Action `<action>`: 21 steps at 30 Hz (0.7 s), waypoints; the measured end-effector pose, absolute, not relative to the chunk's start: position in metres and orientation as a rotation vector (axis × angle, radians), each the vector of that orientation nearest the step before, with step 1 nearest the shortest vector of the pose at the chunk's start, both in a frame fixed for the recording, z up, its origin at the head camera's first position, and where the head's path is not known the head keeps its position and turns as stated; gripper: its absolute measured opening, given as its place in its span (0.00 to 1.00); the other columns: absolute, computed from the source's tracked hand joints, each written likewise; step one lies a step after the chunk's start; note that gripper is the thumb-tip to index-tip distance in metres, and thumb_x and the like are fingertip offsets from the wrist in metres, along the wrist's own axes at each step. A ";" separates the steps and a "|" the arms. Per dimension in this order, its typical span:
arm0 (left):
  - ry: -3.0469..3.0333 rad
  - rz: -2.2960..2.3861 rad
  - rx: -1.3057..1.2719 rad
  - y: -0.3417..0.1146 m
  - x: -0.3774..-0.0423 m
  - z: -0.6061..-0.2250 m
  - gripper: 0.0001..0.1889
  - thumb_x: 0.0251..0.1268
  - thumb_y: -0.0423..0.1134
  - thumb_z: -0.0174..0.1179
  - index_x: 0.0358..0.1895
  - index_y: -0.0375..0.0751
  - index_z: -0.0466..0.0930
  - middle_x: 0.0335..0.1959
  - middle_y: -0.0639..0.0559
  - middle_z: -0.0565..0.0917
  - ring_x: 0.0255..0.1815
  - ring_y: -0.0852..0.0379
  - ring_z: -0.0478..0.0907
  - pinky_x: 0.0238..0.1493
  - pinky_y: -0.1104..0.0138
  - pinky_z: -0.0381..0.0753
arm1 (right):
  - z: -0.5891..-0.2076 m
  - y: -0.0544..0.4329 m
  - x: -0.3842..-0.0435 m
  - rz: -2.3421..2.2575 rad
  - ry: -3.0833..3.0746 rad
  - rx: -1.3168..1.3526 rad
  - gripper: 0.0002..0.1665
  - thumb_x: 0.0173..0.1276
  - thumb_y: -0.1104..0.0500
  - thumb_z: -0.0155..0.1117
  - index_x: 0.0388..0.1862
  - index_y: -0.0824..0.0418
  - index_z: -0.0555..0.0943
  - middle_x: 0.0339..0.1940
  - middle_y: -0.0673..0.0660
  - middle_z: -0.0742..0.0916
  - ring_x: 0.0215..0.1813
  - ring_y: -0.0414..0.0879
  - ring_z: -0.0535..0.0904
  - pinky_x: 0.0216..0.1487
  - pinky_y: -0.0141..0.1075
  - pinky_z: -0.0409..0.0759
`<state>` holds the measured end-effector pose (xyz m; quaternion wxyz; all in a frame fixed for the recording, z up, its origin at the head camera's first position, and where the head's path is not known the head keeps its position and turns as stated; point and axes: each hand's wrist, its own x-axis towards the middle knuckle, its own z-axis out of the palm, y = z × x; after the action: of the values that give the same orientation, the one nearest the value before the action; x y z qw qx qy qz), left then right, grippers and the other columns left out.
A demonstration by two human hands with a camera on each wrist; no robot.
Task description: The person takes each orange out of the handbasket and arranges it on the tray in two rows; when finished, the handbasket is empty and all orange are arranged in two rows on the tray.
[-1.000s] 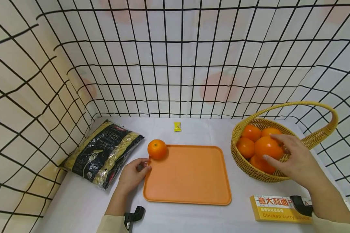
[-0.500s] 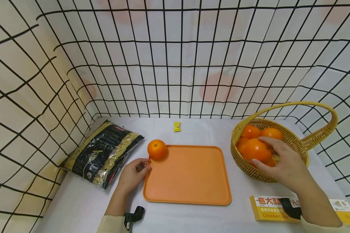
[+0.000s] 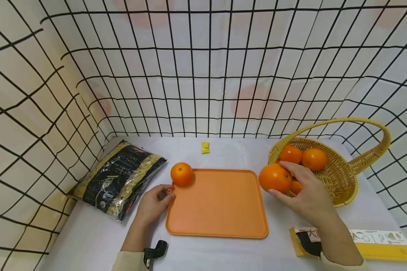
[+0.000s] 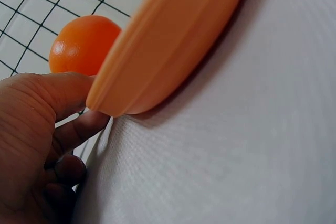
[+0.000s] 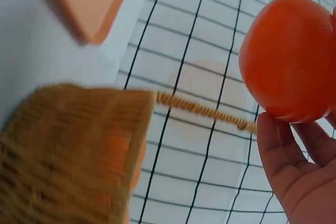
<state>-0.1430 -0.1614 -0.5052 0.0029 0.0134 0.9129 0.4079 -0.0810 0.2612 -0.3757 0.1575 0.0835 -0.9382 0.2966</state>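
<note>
In the head view my right hand (image 3: 308,194) grips an orange (image 3: 275,178) at the left rim of the wicker basket (image 3: 342,184). The right wrist view shows that orange (image 5: 294,59) held between thumb and fingers, raised above the basket's woven side (image 5: 63,156). My left hand (image 3: 155,203) pinches the left edge of an orange tray (image 3: 217,205). Thumb and finger meet at the tray rim (image 4: 113,90) in the left wrist view. Another orange (image 3: 182,174) sits on the tray's upper left corner. Several more oranges (image 3: 314,159) lie in the basket.
A bag of pasta (image 3: 118,178) lies left of the tray. Behind the tray is a small yellow wrapped packet (image 3: 205,147). A yellow and white box (image 3: 383,244) lies at front right, partly under the right forearm. Black wire mesh (image 3: 210,77) encloses the back and sides.
My right hand has carried the orange left, from over the middle of the basket to its left rim. My left hand stays on the tray edge.
</note>
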 end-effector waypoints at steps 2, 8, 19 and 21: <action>2.859 1.280 0.040 -0.162 -0.143 -0.505 0.12 0.65 0.44 0.70 0.50 0.52 0.87 0.37 0.57 0.83 0.35 0.60 0.72 0.38 0.68 0.69 | -0.378 0.254 -0.081 0.861 -2.646 0.274 0.48 0.50 0.50 0.86 0.70 0.51 0.74 0.67 0.58 0.80 0.63 0.58 0.75 0.60 0.53 0.76; 2.864 1.277 0.037 -0.162 -0.142 -0.505 0.12 0.64 0.44 0.70 0.50 0.52 0.87 0.37 0.57 0.83 0.34 0.60 0.72 0.37 0.68 0.69 | -0.383 0.234 -0.084 0.918 -2.586 0.356 0.47 0.52 0.52 0.85 0.71 0.51 0.75 0.67 0.55 0.80 0.60 0.53 0.80 0.59 0.15 0.66; 2.866 1.268 0.026 -0.162 -0.143 -0.507 0.13 0.63 0.45 0.71 0.51 0.52 0.87 0.36 0.57 0.83 0.35 0.60 0.72 0.38 0.68 0.70 | -0.389 0.201 -0.096 1.045 -2.622 0.394 0.44 0.57 0.49 0.82 0.71 0.47 0.73 0.69 0.49 0.77 0.62 0.46 0.78 0.60 0.31 0.78; 2.863 1.269 0.027 -0.162 -0.143 -0.506 0.13 0.64 0.44 0.71 0.51 0.52 0.86 0.37 0.57 0.83 0.35 0.60 0.72 0.39 0.68 0.70 | -0.390 0.195 -0.099 1.051 -2.623 0.400 0.44 0.57 0.49 0.82 0.72 0.47 0.73 0.69 0.49 0.76 0.62 0.46 0.78 0.60 0.39 0.81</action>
<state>-0.1434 -0.1620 -0.5064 0.0052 0.0087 0.9142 0.4051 -0.0990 0.1954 -0.3898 0.1432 0.1388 -0.9096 0.3644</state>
